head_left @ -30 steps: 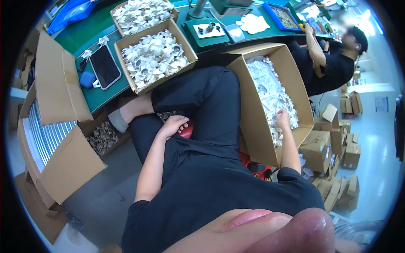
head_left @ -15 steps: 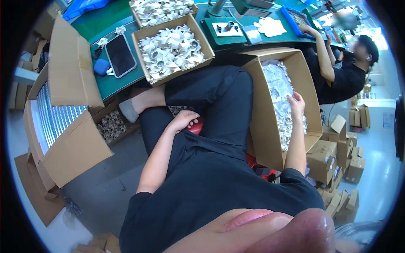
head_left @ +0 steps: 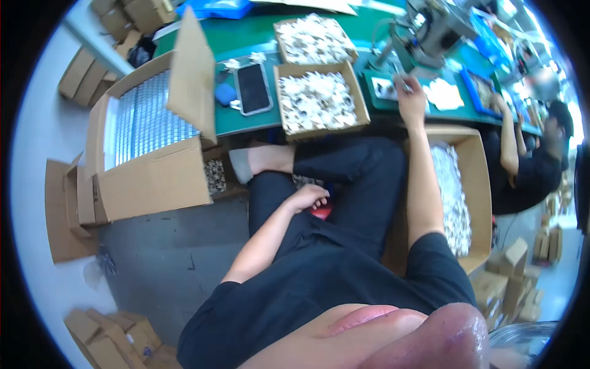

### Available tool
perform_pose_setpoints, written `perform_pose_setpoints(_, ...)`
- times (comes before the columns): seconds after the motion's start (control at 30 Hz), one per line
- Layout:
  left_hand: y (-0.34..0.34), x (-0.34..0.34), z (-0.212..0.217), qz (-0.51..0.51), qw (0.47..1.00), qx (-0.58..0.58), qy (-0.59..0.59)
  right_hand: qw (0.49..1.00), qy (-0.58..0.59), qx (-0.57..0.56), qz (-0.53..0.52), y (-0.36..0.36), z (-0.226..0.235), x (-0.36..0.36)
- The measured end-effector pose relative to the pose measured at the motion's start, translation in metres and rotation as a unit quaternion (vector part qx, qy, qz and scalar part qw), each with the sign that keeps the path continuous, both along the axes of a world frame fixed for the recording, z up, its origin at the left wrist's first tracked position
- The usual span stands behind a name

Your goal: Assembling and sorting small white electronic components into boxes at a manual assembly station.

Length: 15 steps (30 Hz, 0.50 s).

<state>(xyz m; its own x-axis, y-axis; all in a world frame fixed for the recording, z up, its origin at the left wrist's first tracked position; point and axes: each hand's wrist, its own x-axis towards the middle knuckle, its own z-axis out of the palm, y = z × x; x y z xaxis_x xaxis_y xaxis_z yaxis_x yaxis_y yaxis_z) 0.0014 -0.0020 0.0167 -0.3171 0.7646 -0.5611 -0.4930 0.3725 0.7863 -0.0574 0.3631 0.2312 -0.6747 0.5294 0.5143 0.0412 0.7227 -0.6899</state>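
Observation:
My right hand [head_left: 412, 98] reaches out over the green bench, its fingers pinched together at the white-topped fixture [head_left: 385, 90] on a green base. Something small is at the fingertips, too blurred to name. Below that forearm stands an open cardboard box [head_left: 480, 184] holding white finned parts [head_left: 456, 215] and a clear plastic bag [head_left: 444, 163]. My left hand [head_left: 309, 198] rests on my lap with its fingers loosely curled and nothing visible in them. Two shallow cartons of white finned parts stand on the bench, the nearer carton [head_left: 326, 130] in front of the farther one [head_left: 316, 40].
A phone [head_left: 253, 90] and a blue case [head_left: 225, 94] lie on the bench. At left stands a large open carton [head_left: 153, 178] of gridded trays. A grey machine [head_left: 439, 31] rises behind the fixture. A co-worker [head_left: 522, 178] sits at right by a blue tray [head_left: 476, 92].
My right hand has moved from the parts box at my right up to the fixture on the bench. The view has turned, while my left hand stays on my lap.

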Motion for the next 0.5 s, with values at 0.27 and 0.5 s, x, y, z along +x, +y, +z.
perform_pose_setpoints(0.27,-0.005,-0.001,-0.006,-0.008,0.999,-0.01,-0.04,0.975,0.045,0.216,0.02,-0.013,0.006,0.017)
perform_pose_setpoints(0.5,0.012,-0.003,-0.004,-0.063,0.997,-0.027,-0.018,0.925,0.046,0.375,0.045,-0.01,0.008,0.014)
